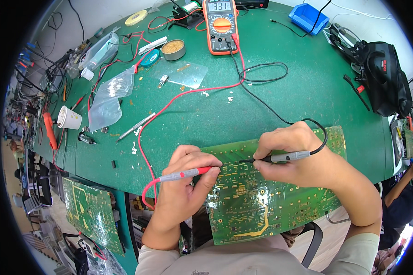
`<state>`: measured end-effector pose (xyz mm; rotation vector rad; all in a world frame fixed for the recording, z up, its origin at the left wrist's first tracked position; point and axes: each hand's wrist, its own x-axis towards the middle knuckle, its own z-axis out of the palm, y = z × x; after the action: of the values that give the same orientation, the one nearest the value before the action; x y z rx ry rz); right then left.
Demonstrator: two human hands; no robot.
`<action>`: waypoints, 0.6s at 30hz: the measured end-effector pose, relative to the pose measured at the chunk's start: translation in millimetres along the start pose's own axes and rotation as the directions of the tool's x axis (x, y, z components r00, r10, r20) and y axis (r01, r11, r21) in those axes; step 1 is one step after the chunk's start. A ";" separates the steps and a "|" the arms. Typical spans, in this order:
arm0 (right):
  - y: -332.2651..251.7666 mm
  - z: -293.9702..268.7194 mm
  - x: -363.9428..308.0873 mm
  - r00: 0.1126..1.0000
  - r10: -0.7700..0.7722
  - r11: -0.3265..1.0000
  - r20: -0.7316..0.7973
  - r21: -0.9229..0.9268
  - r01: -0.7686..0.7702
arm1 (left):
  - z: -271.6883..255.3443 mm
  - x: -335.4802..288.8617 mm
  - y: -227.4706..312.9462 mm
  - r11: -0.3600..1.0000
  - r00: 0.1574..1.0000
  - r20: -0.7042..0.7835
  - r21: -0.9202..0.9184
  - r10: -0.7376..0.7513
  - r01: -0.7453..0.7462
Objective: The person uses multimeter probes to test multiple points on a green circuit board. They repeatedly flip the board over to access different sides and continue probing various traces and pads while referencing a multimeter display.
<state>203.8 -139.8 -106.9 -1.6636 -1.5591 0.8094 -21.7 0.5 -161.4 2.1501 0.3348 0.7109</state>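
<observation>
A large green circuit board [284, 206] lies in front of me, its near part reaching past the table edge over my lap. My left hand [179, 195] is closed round a red and grey test probe [181, 175], its tip end at the board's upper left. My right hand [291, 172] pinches a black and grey test probe [289, 156], pointing left at the board's upper part. Fingers partly hide the red tip, and I cannot tell whether either tip touches. Red and black leads run to an orange multimeter [222, 26] with a lit display.
On the green table [307, 96] lie tweezers [136, 126], plastic bags [109, 103], a round tin [173, 49] and a paper cup [69, 118]. A blue bin [308, 19] stands at the back right, near a black bag [383, 78]. Another board [88, 208] lies lower left.
</observation>
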 end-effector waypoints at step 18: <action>24.5 2.7 -27.4 0.973 0.203 0.942 -0.110 0.293 -0.163 | 22.7 -10.6 -14.0 0.973 0.980 -0.196 -0.228 -0.025 -0.021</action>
<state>213.0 -167.4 -129.4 -1.6306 -1.1456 0.9431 -16.7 -10.0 -187.6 1.8647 0.3423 0.9200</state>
